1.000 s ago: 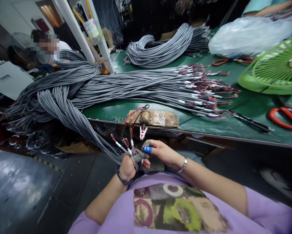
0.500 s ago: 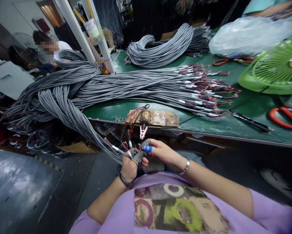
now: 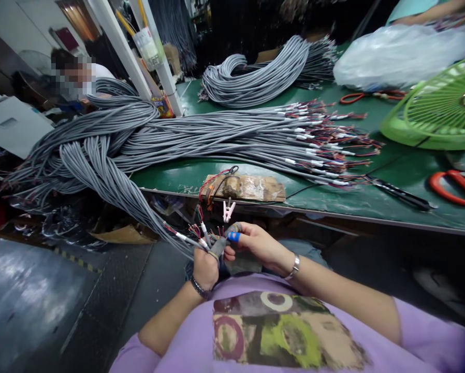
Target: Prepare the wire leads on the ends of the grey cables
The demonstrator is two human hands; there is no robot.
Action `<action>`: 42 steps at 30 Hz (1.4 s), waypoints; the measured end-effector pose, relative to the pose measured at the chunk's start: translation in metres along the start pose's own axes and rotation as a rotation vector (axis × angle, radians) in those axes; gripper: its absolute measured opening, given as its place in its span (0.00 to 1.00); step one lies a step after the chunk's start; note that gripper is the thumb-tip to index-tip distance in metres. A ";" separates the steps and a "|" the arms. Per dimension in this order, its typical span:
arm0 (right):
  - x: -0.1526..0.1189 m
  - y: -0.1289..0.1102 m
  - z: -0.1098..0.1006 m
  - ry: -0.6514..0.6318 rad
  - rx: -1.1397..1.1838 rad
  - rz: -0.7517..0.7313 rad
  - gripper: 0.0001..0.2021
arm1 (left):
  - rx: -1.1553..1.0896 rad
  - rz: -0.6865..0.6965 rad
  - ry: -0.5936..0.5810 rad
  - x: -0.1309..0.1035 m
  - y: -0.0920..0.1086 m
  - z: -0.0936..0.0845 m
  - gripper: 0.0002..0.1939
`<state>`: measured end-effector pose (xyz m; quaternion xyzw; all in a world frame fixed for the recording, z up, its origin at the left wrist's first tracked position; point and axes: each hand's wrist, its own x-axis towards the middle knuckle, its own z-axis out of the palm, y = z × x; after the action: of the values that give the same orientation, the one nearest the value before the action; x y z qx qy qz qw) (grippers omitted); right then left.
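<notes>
Left hand (image 3: pixel 206 268) clamped on gray cables (image 3: pixel 116 189), right hand (image 3: pixel 256 242) at their wire ends (image 3: pixel 194 230)

Head view. From where I'm standing, the person's two hands are close together in front of the purple shirt (image 3: pixel 186 331), just off the near edge of the green table (image 3: pixel 170 177). Left fist is round the lower end of the cables, which sag down from a cable pile (image 3: pixel 127 109) at the left; white sleeves (image 3: pixel 180 237) with loose colored wires poke up above the thumb. Right hand, blue wrap on one finger, has its fingertips up against those wires; too small to tell whether one is caught between them. Gray covers show on fingers of both hands.

Just above the hands, a pink clip (image 3: pixel 228 211) hangs at the table edge, below a wooden block (image 3: pixel 263 187). Behind: long cable row (image 3: pixel 217 129) lying flat, sleeved ends pointing right; further back, a coiled bundle (image 3: pixel 263 85). Right side: slim black tool (image 3: pixel 401 194), orange-handled scissors (image 3: pixel 446 185), green fan (image 3: pixel 442 106), translucent plastic bag (image 3: pixel 395 57). Co-worker in a white top (image 3: pixel 99 71) at far left.
</notes>
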<state>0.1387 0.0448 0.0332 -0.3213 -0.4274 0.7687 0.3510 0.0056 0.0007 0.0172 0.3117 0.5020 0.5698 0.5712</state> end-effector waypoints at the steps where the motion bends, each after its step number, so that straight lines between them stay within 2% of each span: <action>1: 0.001 0.001 -0.002 0.038 -0.034 -0.004 0.16 | -0.007 -0.002 0.005 0.000 0.000 0.000 0.14; 3: 0.002 0.002 -0.005 0.085 -0.096 -0.021 0.17 | -0.011 0.006 0.016 0.000 0.001 0.000 0.14; 10: 0.000 -0.008 -0.006 0.088 -0.171 -0.032 0.15 | 0.027 0.033 0.029 0.001 0.001 0.000 0.14; 17: 0.005 -0.013 0.012 -0.092 -0.026 -0.030 0.17 | 0.144 0.032 -0.026 0.000 0.000 0.001 0.14; 23: 0.005 -0.005 0.014 -0.090 0.071 -0.042 0.16 | 0.198 0.053 -0.018 -0.001 -0.002 -0.002 0.14; 28: 0.003 -0.001 0.016 -0.060 0.108 -0.068 0.15 | 0.134 0.062 0.015 -0.001 -0.007 -0.002 0.14; 31: 0.004 0.001 0.009 -0.034 0.116 -0.042 0.14 | 0.080 0.041 0.039 -0.001 -0.003 0.000 0.14; 34: 0.009 0.002 -0.007 0.085 0.166 0.022 0.14 | 0.022 0.014 0.041 -0.001 0.006 0.002 0.15; 37: 0.018 -0.002 -0.021 0.147 0.299 0.117 0.17 | -0.029 -0.021 0.011 0.000 0.015 0.005 0.15; 42: 0.039 -0.010 -0.023 0.079 0.328 0.091 0.20 | -0.085 -0.090 -0.008 0.005 0.023 0.012 0.15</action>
<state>0.1381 0.0905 0.0247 -0.3086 -0.2671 0.8300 0.3801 0.0081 0.0112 0.0406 0.2665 0.4885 0.5631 0.6109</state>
